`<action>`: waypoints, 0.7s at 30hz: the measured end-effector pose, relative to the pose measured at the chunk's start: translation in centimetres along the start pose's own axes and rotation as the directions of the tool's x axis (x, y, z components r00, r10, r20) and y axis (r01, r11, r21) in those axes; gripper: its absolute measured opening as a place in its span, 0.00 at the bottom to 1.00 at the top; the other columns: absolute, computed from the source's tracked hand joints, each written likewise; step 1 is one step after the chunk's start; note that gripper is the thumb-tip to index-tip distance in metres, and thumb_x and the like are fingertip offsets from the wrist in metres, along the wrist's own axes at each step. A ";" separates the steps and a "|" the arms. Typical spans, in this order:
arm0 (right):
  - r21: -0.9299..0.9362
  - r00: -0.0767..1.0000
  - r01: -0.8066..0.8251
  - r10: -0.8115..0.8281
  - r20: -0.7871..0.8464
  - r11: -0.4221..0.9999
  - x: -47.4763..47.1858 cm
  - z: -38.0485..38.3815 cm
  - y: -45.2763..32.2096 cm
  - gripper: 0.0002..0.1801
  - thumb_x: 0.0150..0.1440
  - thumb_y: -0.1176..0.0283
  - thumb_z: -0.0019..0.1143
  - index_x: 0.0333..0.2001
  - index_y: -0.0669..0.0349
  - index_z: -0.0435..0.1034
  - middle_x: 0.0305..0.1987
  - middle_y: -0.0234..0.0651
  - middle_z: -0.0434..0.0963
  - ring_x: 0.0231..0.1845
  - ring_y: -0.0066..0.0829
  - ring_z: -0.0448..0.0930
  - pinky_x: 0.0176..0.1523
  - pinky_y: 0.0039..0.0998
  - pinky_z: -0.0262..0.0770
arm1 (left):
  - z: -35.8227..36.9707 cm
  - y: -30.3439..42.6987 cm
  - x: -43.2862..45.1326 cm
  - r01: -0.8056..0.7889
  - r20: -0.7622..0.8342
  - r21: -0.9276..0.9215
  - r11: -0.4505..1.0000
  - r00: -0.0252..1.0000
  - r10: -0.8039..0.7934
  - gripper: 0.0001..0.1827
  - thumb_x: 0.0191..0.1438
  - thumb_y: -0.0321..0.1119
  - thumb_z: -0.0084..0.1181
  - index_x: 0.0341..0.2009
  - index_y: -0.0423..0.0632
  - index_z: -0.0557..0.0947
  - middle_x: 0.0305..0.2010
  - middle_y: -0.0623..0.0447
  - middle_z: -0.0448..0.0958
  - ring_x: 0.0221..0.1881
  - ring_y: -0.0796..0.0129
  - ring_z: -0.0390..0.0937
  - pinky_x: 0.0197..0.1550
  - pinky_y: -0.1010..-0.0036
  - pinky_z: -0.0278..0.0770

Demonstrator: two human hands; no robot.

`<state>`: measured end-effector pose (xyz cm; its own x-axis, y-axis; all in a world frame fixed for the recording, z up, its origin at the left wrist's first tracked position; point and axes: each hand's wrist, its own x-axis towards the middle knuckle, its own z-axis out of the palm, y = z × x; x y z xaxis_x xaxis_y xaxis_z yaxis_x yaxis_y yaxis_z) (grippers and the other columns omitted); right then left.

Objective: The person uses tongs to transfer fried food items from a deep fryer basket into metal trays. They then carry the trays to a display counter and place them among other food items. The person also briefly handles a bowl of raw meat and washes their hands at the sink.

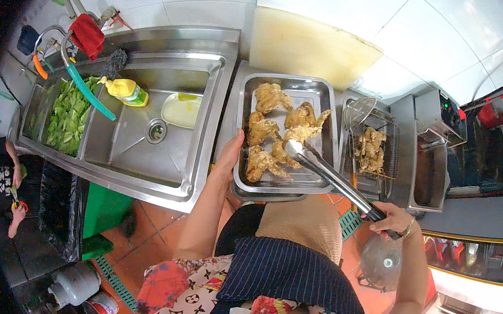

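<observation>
My left hand grips the left edge of a rectangular stainless-steel tray, thumb at the rim. Several pieces of golden fried chicken lie in it, some shaped like wings. My right hand is closed around the black-handled metal tongs. Their pale tips reach into the tray and touch a chicken piece near its middle; whether they pinch it I cannot tell. Right of the tray, a wire fry basket holds more fried chicken. A wire skimmer lies across the basket's left side.
On the left is a steel sink with leafy greens, a yellow detergent bottle and a pale dish. A deep fryer stands right. At far left, another person's hand holds scissors.
</observation>
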<state>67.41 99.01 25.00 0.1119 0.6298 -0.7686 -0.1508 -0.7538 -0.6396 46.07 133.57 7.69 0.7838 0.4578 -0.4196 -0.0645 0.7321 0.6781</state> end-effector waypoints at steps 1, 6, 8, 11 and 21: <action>-0.009 1.000 0.020 -0.020 -0.023 1.000 -0.2 0.1 0.1 0.18 0.44 0.76 0.62 0.40 0.61 0.67 0.19 0.27 0.69 0.12 0.15 0.68 0.14 0.19 0.63 | 0.9 0.7 -0.7 0.002 -0.014 0.002 1.000 1.000 -0.002 0.31 0.59 0.56 0.37 0.55 0.43 0.67 0.53 0.47 0.69 0.51 0.61 0.70 0.51 0.66 0.70; -0.042 0.978 0.098 -0.104 -0.180 0.994 -1.3 1.0 0.0 0.19 0.43 0.78 0.61 0.41 0.61 0.67 0.20 0.27 0.69 0.12 0.18 0.67 0.14 0.20 0.62 | 0.4 0.8 -0.6 -0.019 -0.054 0.004 1.000 0.998 0.019 0.30 0.59 0.54 0.37 0.54 0.41 0.68 0.52 0.47 0.70 0.50 0.62 0.71 0.50 0.67 0.70; -0.061 0.965 0.108 -0.119 -0.234 0.992 -1.5 0.4 -0.6 0.19 0.43 0.78 0.61 0.41 0.62 0.66 0.20 0.28 0.69 0.11 0.18 0.66 0.14 0.20 0.62 | 0.6 1.1 -0.9 -0.034 -0.055 0.019 0.999 0.998 0.035 0.29 0.61 0.52 0.36 0.52 0.39 0.68 0.49 0.48 0.71 0.48 0.65 0.71 0.48 0.70 0.70; -0.069 0.934 0.153 -0.168 -0.317 0.986 -1.9 -0.7 -2.8 0.18 0.43 0.78 0.61 0.40 0.62 0.66 0.21 0.27 0.69 0.13 0.17 0.66 0.16 0.20 0.63 | -0.4 0.8 -0.8 -0.058 -0.046 0.108 0.992 0.997 0.063 0.29 0.60 0.53 0.37 0.52 0.39 0.69 0.49 0.49 0.71 0.48 0.66 0.71 0.48 0.70 0.69; -0.199 0.967 0.140 -0.177 -0.183 0.970 1.3 -4.2 -5.7 0.18 0.45 0.75 0.60 0.42 0.63 0.66 0.17 0.27 0.67 0.11 0.17 0.66 0.13 0.19 0.60 | 0.5 1.7 -4.1 -0.068 0.007 0.134 0.989 0.998 0.068 0.29 0.58 0.53 0.42 0.51 0.39 0.70 0.48 0.49 0.72 0.46 0.66 0.72 0.46 0.70 0.72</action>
<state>72.58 103.34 27.55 0.3142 0.7081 -0.6324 0.0650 -0.6806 -0.7298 43.06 132.67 10.84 0.7818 0.5031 -0.3682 -0.0347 0.6248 0.7800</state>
